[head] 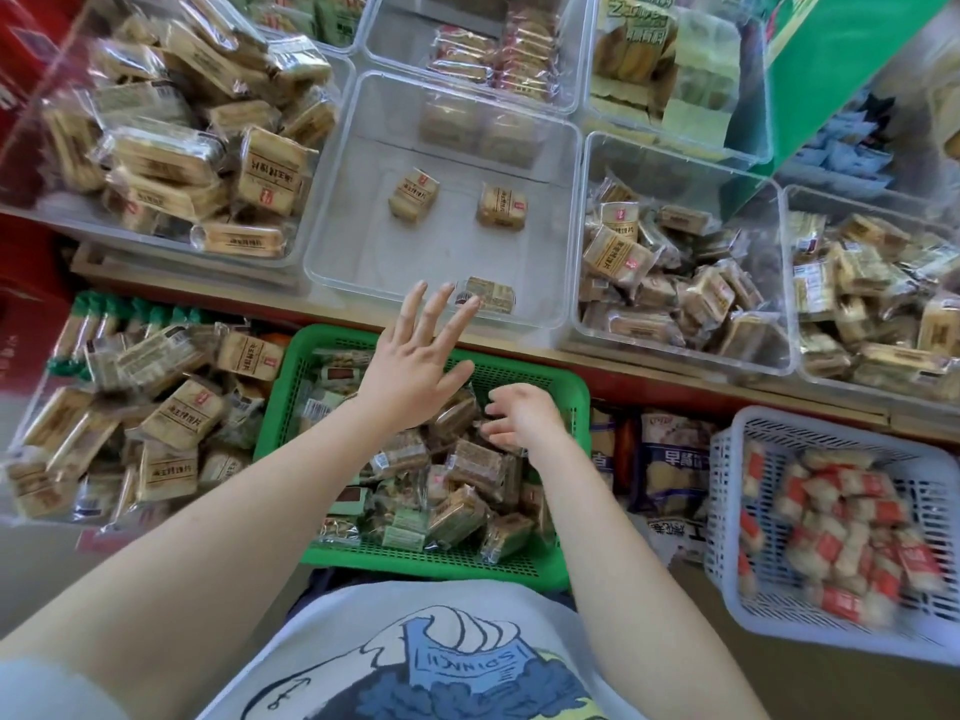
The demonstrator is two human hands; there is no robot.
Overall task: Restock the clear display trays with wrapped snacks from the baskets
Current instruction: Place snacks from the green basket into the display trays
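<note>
Left hand (415, 356) spread, empty, at 6 o'clock rim of near-empty clear tray (332, 210). Right hand (522, 415) curled among wrapped snacks (467, 465) in green basket (291, 387); grip unclear. Grab several, drop into bare tray centre.

**Around the Restocking Spot**

A green cardboard box (852, 59) stood at the upper right. Red cartons (21, 54) lined the left edge. A wooden shelf edge (675, 376) ran across the middle. The person's grey printed shirt (415, 662) filled the bottom.
</note>
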